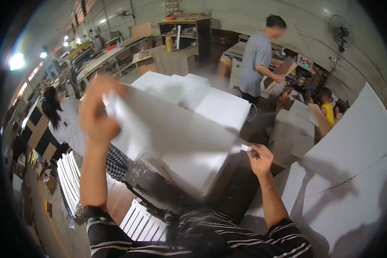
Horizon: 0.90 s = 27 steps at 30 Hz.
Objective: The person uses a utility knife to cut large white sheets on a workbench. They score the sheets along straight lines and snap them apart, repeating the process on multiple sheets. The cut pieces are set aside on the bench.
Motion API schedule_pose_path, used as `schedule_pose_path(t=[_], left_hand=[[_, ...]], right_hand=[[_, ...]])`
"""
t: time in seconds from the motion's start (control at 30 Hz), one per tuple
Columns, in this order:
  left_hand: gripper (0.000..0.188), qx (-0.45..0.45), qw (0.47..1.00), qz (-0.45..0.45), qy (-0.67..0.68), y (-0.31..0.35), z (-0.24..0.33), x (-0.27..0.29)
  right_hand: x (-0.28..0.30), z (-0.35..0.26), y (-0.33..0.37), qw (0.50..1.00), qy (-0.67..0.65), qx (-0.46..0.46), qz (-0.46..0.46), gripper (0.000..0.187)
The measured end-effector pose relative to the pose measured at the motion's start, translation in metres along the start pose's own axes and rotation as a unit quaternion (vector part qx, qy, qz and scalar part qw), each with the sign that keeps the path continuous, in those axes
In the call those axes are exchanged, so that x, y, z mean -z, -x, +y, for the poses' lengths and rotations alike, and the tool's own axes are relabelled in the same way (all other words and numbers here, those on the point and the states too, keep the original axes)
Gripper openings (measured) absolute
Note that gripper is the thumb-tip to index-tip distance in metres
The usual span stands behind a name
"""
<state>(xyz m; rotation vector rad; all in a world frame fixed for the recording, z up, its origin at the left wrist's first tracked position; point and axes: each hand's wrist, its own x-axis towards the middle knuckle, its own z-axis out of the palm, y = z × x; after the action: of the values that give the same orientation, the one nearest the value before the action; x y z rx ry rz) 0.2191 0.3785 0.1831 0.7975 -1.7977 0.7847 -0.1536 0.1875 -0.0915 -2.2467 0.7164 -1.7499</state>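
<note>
White sheet (176, 124) is hanging in the air above the white stacks (219, 107), blurred. The left hand (96, 116) is pinching its upper left edge; the right hand (259, 157) is gripping its lower right corner. A tall white pile (352, 172) is standing right; 1 person in grey (256, 56) is working behind.

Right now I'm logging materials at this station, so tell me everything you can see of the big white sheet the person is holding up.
The white sheet is a large, thin, flat panel, plain and matt, looking like card or foam board. It is held up in the air, tilted, its left end higher. The left hand clasps its upper left corner, which is motion-blurred; the right hand pinches its lower right tip. It hangs over stacks of white boards, which it partly hides.
</note>
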Motion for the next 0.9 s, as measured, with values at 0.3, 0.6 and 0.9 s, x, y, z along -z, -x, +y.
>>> schedule_pose_path(t=[0.3, 0.6, 0.9], left_hand=[[0.059, 0.185, 0.974, -0.123, 0.034, -0.149, -0.1, -0.151], [0.051, 0.131, 0.946, -0.265, 0.134, 0.042, -0.137, -0.368], [0.047, 0.123, 0.884, -0.449, 0.036, 0.193, -0.119, -0.462]], right_hand=[[0.007, -0.111, 0.03, 0.987, 0.003, -0.112, 0.119, 0.014], [-0.107, -0.175, 0.161, 0.822, -0.215, -0.458, 0.262, 0.016], [-0.131, -0.125, 0.223, 0.785, -0.052, -0.581, 0.209, 0.039]])
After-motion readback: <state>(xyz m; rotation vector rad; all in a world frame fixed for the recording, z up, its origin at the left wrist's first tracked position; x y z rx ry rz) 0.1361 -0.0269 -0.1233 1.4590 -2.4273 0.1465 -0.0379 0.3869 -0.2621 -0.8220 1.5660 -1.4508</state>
